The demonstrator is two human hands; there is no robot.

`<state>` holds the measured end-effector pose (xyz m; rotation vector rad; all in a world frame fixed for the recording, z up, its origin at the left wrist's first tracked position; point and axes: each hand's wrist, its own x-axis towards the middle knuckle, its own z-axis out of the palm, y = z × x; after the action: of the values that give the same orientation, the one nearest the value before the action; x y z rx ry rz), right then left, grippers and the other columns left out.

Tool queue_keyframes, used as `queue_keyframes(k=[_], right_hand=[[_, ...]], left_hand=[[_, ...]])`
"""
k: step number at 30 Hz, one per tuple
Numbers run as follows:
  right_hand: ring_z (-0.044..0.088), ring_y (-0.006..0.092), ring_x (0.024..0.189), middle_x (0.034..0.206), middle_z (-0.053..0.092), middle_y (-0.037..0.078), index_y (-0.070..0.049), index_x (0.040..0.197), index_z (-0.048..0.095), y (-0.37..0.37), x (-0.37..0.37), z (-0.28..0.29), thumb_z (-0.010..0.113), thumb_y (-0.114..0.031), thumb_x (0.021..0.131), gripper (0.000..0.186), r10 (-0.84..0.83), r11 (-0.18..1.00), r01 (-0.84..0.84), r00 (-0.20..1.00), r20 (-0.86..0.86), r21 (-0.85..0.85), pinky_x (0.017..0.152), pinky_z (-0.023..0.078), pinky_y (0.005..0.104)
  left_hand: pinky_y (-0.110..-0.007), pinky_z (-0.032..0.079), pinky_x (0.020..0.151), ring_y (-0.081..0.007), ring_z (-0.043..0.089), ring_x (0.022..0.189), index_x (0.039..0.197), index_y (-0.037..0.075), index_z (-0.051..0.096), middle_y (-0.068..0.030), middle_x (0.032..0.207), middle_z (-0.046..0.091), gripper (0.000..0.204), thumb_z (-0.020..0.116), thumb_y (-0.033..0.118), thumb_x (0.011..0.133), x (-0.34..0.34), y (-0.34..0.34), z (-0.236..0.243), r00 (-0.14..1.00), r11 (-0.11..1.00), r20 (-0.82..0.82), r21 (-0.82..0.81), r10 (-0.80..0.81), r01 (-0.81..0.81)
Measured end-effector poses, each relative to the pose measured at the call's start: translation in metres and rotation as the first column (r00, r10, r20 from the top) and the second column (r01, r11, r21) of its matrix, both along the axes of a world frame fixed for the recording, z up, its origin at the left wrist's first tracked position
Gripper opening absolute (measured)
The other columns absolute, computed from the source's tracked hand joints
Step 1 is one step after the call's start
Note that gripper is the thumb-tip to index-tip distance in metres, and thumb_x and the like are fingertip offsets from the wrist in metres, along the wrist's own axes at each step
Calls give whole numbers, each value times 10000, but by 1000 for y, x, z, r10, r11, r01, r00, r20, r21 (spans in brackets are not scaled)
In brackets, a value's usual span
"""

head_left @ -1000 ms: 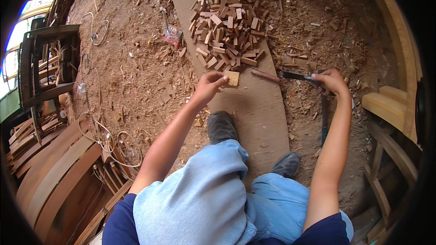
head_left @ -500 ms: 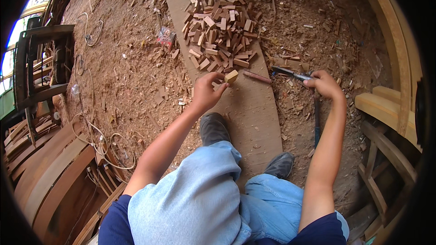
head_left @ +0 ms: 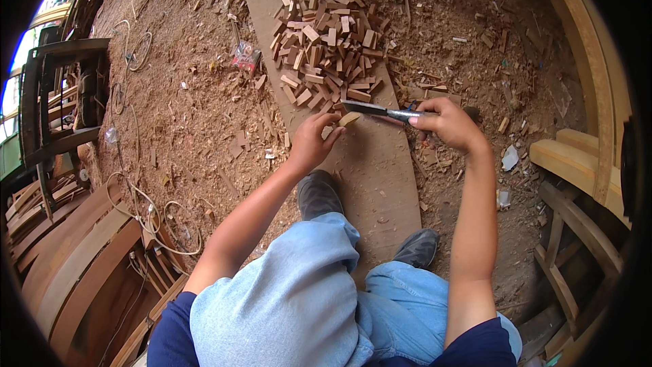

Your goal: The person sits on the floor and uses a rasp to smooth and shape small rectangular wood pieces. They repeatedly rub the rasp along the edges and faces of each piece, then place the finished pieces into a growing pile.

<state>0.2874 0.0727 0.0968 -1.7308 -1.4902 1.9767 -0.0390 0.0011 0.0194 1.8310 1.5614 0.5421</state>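
My left hand (head_left: 314,143) pinches a small pale yellowish wood block (head_left: 349,119) between thumb and fingers, just above the near edge of a heap of small brown wood blocks (head_left: 331,47). My right hand (head_left: 448,124) is wrapped round the handle of a knife-like tool (head_left: 377,109) with a long dark blade. The blade points left, its tip at or just over the pale block; I cannot tell whether they touch. Under both hands lies a long flat board (head_left: 382,183) that carries the heap. A reddish-brown stick on the board is mostly covered by the tool.
Sawdust and wood scraps cover the ground (head_left: 204,95) on both sides. A clear and red plastic packet (head_left: 246,56) lies left of the board. Pale cable (head_left: 153,217) loops at the left near stacked curved planks (head_left: 88,265). Wooden frames (head_left: 577,170) stand at the right.
My right hand has moved left with the knife-like tool, bringing its blade to the pale block. My left hand stays nearly in place, the block turned slightly. The blue-handled tool on the ground is now hidden.
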Motion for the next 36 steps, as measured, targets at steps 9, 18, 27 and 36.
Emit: queue_keyframes(k=[9, 18, 27, 36], right_hand=[[660, 151, 650, 774, 699, 70, 20, 976, 715, -6, -4, -20, 742, -236, 952, 258, -184, 983, 179, 965, -186, -42, 558, 515, 315], [633, 124, 638, 752, 678, 46, -1, 1017, 719, -8, -7, -42, 755, -287, 935, 300, -87, 996, 87, 981, -175, -4, 557, 496, 268], [632, 106, 628, 764, 681, 43, -16, 1088, 723, -11, 3, -60, 786, -287, 899, 336, -8, 1000, 8, 999, -54, -1, 502, 505, 264], [631, 113, 580, 768, 691, 62, 5, 1069, 722, -6, 38, -48, 781, -277, 893, 338, -258, 960, 184, 877, -406, -213, 483, 488, 237]], left_hand=[[-363, 614, 751, -303, 754, 939, 1185, -8, 736, -185, 1063, 762, 237, 749, 119, 985, -6, 8, -11, 998, 998, 37, 35, 53, -55], [-375, 621, 747, -327, 755, 896, 1198, -21, 731, -204, 1068, 752, 241, 737, 108, 994, -13, 8, -19, 1000, 997, -2, 82, 6, -6], [-377, 623, 775, -333, 768, 926, 1200, -29, 728, -210, 1074, 764, 259, 761, 61, 960, -14, 4, -19, 999, 992, -18, 120, -43, 44], [-423, 585, 871, -341, 721, 1022, 1134, 56, 751, -143, 1036, 763, 292, 838, 85, 857, -3, -3, -20, 999, 987, -1, 156, -45, 44]])
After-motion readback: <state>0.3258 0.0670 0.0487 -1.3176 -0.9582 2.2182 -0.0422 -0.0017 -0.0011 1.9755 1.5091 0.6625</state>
